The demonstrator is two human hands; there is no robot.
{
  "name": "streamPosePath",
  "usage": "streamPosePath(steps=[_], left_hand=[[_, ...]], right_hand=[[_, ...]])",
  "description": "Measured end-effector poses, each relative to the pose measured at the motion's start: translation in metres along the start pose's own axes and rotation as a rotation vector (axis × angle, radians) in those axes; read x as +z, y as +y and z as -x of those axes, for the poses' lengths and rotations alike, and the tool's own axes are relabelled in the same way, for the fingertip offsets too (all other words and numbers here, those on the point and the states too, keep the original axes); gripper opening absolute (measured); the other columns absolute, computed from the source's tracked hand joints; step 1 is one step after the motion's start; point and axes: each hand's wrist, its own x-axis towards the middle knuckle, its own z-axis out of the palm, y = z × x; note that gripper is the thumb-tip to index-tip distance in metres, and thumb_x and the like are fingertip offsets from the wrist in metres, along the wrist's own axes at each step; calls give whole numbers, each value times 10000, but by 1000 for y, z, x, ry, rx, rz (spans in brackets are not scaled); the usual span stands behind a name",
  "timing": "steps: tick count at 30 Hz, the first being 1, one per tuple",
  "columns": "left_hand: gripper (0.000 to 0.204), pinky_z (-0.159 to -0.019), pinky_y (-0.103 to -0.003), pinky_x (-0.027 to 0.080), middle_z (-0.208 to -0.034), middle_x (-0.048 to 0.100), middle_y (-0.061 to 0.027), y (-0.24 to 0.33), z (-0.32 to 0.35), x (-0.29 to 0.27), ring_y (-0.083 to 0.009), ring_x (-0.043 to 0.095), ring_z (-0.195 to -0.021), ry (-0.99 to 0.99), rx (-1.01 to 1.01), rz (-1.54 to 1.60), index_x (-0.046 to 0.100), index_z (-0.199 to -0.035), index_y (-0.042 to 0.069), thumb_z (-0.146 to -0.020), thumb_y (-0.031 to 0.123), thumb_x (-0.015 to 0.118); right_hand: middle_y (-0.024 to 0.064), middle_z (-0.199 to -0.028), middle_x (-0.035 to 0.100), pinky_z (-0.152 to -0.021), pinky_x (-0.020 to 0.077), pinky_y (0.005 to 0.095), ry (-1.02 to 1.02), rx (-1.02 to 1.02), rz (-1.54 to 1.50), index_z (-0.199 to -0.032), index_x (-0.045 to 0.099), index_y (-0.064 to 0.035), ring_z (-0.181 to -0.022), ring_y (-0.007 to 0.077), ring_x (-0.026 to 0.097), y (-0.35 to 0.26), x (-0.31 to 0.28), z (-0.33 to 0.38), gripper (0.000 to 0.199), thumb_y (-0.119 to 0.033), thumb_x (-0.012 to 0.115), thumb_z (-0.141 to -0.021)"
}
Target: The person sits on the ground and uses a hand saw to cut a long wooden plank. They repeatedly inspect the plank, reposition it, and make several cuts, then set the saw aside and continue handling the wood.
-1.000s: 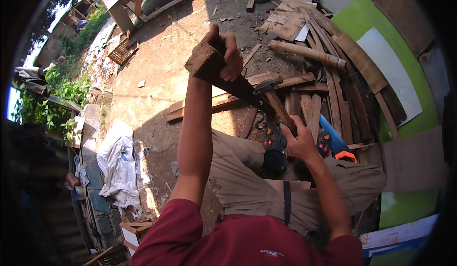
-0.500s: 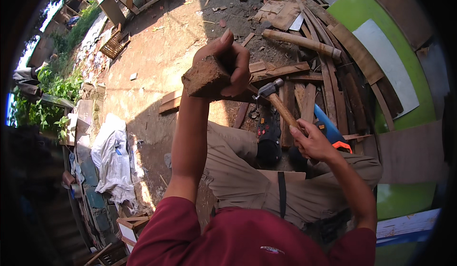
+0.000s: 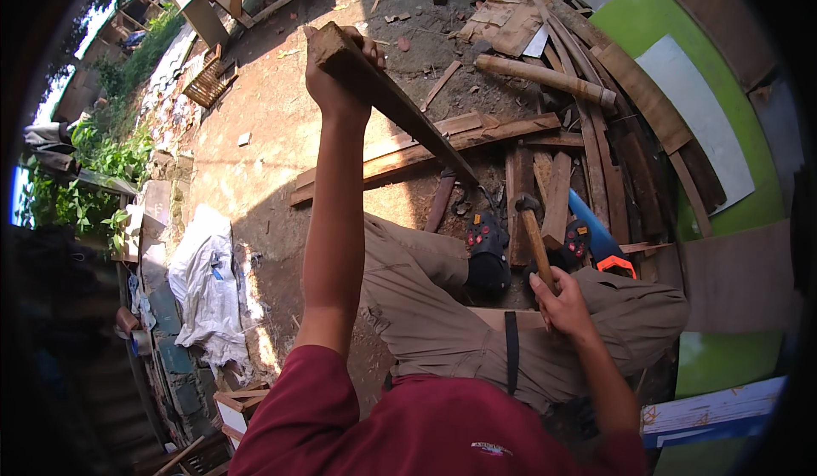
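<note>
Presently, left fingers (image 3: pixel 373 48) are clasping a wooden beam (image 3: pixel 405 117), slanting away below them; right fingers (image 3: pixel 544 294) are gripping a hammer (image 3: pixel 534 239).

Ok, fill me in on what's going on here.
A person is working with both hands full. The left hand grips a wooden beam near its raised end, and the beam slants down toward the left shoe. The right hand holds a hammer by its wooden handle, the head apart from the beam. Loose boards lie about the feet, and a blue blade with an orange handle rests on the right.
</note>
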Motion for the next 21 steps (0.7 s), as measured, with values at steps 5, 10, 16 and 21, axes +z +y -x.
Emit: streamPosePath(steps=[5,10,16,21], left_hand=[[646,-675,-285,492,-761,607,-66,-17,13,64,-166,567,-657,487,329,-390,562,-790,36,-1038,568,290],[640,-669,-290,415,-738,543,-22,-31,9,65,-130,457,-678,520,379,-409,527,-769,51,-1036,582,289],[615,-689,-277,406,-740,527,-22,-44,17,59,-125,441,-678,478,303,-573,528,-761,56,-1041,560,314],[577,-745,-263,415,-796,539,-46,-50,23,67,-129,451,-715,459,328,-513,543,-844,46,-1040,550,340]], right_hand=[[-20,-631,484,-386,399,223,83,-116,-213,-966,530,-43,-429,43,458,-53,37,-37,258,-292,587,-998],[-15,-689,494,-395,416,224,-70,-16,-475,-1039,513,-41,-473,54,489,-71,60,-51,197,-225,565,-996],[-19,-696,470,-395,403,238,-307,184,-701,-992,485,-66,-489,63,470,-93,70,-55,120,-174,536,-996],[-8,-690,444,-363,382,235,-327,218,-736,-1141,504,-4,-478,65,446,-131,70,-39,191,-142,489,-1010]])
